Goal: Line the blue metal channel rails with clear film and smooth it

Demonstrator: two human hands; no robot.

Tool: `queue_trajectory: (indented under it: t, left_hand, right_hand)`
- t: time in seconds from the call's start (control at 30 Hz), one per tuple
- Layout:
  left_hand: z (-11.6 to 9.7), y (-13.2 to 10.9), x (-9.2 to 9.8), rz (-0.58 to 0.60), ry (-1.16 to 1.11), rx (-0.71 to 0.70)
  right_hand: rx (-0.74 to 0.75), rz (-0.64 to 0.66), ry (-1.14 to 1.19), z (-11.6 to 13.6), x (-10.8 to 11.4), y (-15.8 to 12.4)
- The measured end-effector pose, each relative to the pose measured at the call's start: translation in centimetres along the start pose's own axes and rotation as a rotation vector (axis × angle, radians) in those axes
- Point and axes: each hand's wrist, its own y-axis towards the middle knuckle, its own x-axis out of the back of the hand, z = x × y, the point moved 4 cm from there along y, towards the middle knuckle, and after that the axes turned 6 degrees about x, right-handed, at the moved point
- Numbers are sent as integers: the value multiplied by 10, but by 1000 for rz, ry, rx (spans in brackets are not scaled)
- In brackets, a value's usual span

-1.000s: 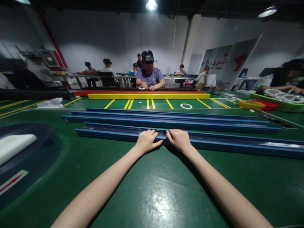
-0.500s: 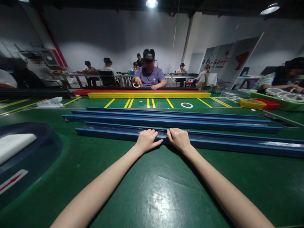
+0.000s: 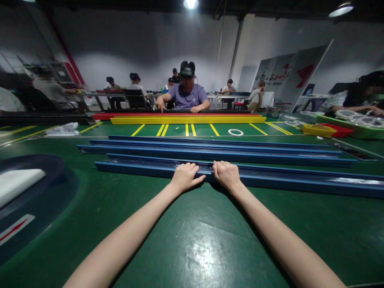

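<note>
A long blue channel [image 3: 285, 182] lies across the green table [image 3: 168, 224], nearest to me. My left hand [image 3: 186, 177] rests on its near edge, fingers over the rim and thumb stretched toward the right. Just to the right, my right hand [image 3: 225, 174] is closed over the same rim, its fingers curled into the channel. Both hands grip the channel, with a small gap between them. Behind it, more blue channels [image 3: 210, 155] lie side by side. What the fingertips touch inside the channel is hidden.
Yellow [image 3: 186, 120] and red channels lie farther back, near a white ring [image 3: 235, 132]. A person in purple [image 3: 192, 96] sits opposite. A dark blue object with a white block [image 3: 21, 182] stands at left. Yellow, red and green trays [image 3: 360, 130] stand at right.
My right hand has shifted very slightly to the right. The hand of the person opposite has moved toward the left of the view. My left hand is nearly unchanged.
</note>
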Motion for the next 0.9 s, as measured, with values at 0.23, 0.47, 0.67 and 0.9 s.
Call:
queue_trajectory:
  t: [0.23, 0.47, 0.67, 0.9]
  left_hand:
    - [0, -2, 4, -73, -73, -47]
    - [-5, -3, 10, -124, -22, -142]
    - [0, -4, 7, -65, -2, -49]
    - [1, -3, 3, -15, 9, -27]
  right_hand:
    - [36, -51, -11, -2, 2, 0]
    - [-2, -27, -42, -23, 4, -11]
    - [-89, 56, -77, -52, 8, -22]
    - [-169, 155, -95, -70, 7, -26]
